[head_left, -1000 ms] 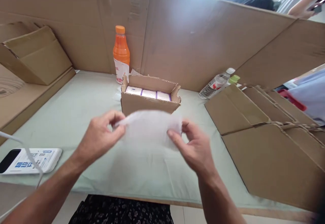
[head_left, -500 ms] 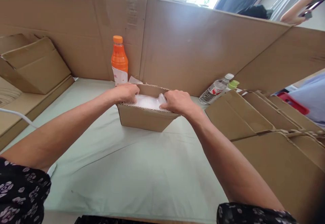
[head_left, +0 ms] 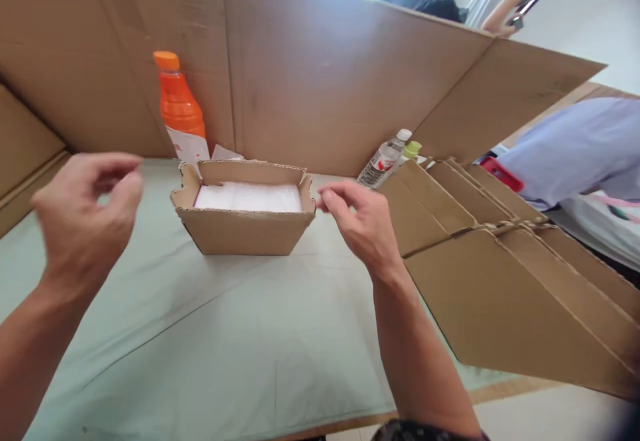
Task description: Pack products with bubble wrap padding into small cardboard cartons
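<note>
An open cardboard box point(head_left: 243, 217) is seen standing on the pale green desk point(head_left: 215, 334), its flaps raised. A white foam sheet point(head_left: 249, 197) is laid flat inside the box, covering what lies beneath.

The right hand point(head_left: 361, 227) is held just to the right of the box, beside its right flap; whether the flap is touched cannot be told. Its fingers point(head_left: 336, 195) are loosely curled and nothing is gripped. The left hand point(head_left: 86, 214) is raised well to the left of the box, apart from it, with fingers bent inward and parted, and nothing is held.

Just behind the box's left rear corner an orange bottle point(head_left: 179, 111) is stood upright against the cardboard partition point(head_left: 320, 74). To the right of the box, behind it, a clear water bottle point(head_left: 384, 159) is leaned against the partition. Further right of the box a stack of flattened cartons point(head_left: 500, 281) is laid. Beyond the cartons, a light blue sleeve point(head_left: 575, 147) of another person is seen.
</note>
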{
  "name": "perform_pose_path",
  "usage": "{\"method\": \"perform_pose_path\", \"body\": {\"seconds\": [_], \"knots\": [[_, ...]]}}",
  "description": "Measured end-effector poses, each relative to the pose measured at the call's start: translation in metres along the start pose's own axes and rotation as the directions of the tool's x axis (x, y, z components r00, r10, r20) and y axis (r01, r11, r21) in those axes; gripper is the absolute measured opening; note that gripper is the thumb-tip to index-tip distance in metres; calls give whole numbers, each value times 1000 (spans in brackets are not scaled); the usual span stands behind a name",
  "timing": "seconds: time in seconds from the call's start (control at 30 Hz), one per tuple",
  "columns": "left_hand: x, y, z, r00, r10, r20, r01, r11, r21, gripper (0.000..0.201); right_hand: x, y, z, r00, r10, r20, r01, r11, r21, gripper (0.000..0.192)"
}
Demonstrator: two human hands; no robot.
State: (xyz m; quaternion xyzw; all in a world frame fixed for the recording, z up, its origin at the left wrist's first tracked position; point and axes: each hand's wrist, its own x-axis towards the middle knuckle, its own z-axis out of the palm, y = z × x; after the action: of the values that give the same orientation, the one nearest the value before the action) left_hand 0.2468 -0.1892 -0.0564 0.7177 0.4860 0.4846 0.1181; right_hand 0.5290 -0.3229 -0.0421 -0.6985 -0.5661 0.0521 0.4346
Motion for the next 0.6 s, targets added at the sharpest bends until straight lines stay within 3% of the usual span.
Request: {"method": "perform_pose_path", "body": {"seconds": [0.07, 0.13, 0.17, 0.23, 0.33, 0.43, 0.5, 0.6], "knots": [[-32, -15, 1, 962, -215, 168, 232, 968, -92, 49, -29, 21, 5, 992, 129, -10, -128, 990, 50, 20], [-59, -26, 17, 868, -348, 353, 415, 900, -133, 70, -47, 42, 23, 968, 205, 143, -216, 974, 70, 29], [-69, -29, 27, 833, -370, 411, 457, 879, -134, 73, -52, 51, 34, 951, 217, 221, -237, 969, 71, 40], [-84, -27, 51, 810, -385, 442, 482, 867, -128, 73, -56, 61, 52, 932, 230, 281, -257, 965, 60, 52], [-92, -9, 82, 819, -358, 448, 465, 871, -156, 69, -66, 67, 56, 943, 297, 151, -303, 953, 14, 46], [-93, 20, 114, 813, -271, 515, 441, 864, -243, 65, -93, 80, 29, 926, 377, 7, -377, 926, -2, 43], [-93, 45, 144, 788, -190, 586, 444, 834, -326, 62, -116, 97, 7, 897, 434, -86, -433, 901, 27, 46], [-94, 87, 204, 707, -19, 707, 476, 752, -455, 72, -141, 130, -20, 836, 489, -250, -478, 872, 106, 57]]}}
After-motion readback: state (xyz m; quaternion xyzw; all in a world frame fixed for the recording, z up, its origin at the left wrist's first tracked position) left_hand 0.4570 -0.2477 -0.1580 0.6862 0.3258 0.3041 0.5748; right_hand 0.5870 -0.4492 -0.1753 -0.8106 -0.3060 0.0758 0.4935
